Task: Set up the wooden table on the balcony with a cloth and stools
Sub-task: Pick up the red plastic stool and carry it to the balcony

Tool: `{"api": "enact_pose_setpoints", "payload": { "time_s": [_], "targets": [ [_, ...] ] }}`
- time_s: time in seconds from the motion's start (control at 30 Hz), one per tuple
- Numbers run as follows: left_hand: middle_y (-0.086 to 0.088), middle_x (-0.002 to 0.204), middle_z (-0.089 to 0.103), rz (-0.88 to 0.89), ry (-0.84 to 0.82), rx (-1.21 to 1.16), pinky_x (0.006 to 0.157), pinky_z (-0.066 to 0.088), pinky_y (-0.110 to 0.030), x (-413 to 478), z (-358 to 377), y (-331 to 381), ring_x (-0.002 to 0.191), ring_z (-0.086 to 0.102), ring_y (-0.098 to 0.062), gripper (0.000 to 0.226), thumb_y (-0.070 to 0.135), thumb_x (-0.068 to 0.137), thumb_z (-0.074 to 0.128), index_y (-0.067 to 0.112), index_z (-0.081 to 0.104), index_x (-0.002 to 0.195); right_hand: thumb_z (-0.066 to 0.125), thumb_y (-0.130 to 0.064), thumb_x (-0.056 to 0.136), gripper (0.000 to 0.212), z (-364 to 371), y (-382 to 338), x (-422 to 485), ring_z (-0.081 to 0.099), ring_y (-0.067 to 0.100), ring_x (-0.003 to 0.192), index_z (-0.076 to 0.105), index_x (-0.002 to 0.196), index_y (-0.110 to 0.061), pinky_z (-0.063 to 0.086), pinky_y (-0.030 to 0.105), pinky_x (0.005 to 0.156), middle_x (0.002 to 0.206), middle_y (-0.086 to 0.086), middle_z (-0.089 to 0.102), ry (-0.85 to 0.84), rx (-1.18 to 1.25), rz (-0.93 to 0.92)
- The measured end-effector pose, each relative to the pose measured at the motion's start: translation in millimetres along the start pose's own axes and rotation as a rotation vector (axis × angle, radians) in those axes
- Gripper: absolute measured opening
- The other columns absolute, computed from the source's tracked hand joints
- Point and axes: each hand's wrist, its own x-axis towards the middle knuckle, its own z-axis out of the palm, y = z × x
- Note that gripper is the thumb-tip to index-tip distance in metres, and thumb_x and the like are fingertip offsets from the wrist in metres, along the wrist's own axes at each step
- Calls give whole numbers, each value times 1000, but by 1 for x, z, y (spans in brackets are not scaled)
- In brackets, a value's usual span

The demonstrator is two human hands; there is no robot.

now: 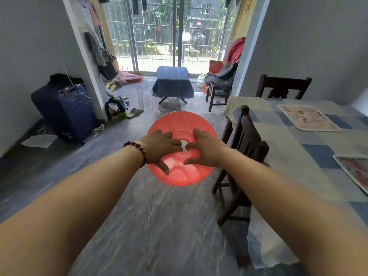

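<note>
Here — stool [182, 177] seemingly under fingers [196, 134]

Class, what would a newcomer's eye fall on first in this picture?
First, the round red stool at the centre, held from above by the left hand and right hand, fingers at its middle hole. Beyond it, by the barred balcony doors, stands a small table draped in a blue cloth.
</note>
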Motion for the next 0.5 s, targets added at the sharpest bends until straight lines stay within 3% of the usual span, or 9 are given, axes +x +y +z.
{"api": "enact_pose_setpoints", "payload": {
  "time_s": [0.33, 0.5],
  "targets": [
    [12, 148, 30, -8, -2, -34, 95, 34, -37, 116, 44, -149, 123, 36, -19, 89, 72, 71, 56, 33, 24, 145, 57, -65, 79, 58, -5, 77, 175, 39, 29, 118, 56, 127, -32, 35, 40, 105, 127, 6, 34, -19, 9, 2],
    [11, 149, 29, -33, -3, -61, 96, 33, -38, 165, 59, -250, 123, 35, -20, 87, 69, 73, 57, 33, 25, 145, 55, -66, 79, 59, -29, 107, 288, 34, 31, 127, 54, 128, -34, 31, 42, 110, 142, 9, 29, -35, -8, 3]
  ]
}}
